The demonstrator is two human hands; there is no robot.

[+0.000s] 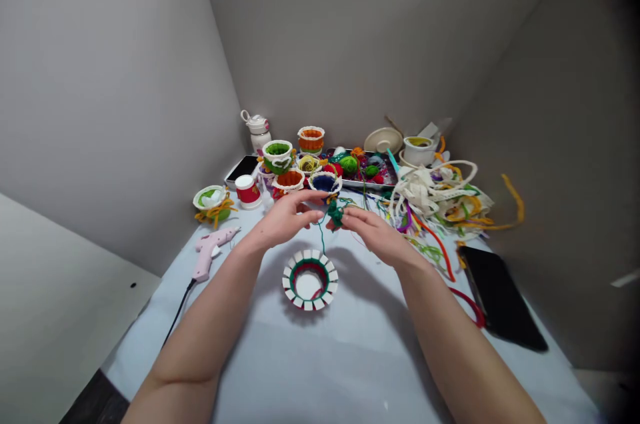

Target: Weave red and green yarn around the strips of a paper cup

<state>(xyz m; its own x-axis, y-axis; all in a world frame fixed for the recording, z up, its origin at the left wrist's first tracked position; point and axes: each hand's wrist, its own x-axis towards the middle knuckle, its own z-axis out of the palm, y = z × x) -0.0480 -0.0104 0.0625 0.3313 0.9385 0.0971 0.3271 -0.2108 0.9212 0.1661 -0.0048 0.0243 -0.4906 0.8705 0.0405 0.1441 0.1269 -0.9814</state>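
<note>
My right hand (pixel 367 227) is closed on a small bundle of dark green yarn (pixel 335 213), its fingertips pressed against the side of it. To the left of the bundle, my left hand (pixel 295 216) has its thumb and fingers apart, with nothing visible between them. A green strand hangs from the bundle down to a white paper cup (pixel 309 287) standing on the table. The cup's wall is cut into flared strips, with green and dark red yarn woven round the inside. Neither hand touches the cup.
Left lies a pink glue gun (pixel 207 252) with a black cord. Finished yarn-covered cups (pixel 277 156) and a tray of yarn balls (pixel 395 177) stand at the back. Right are a heap of cords (pixel 435 197) and a black phone (pixel 503 297). Grey walls enclose the table.
</note>
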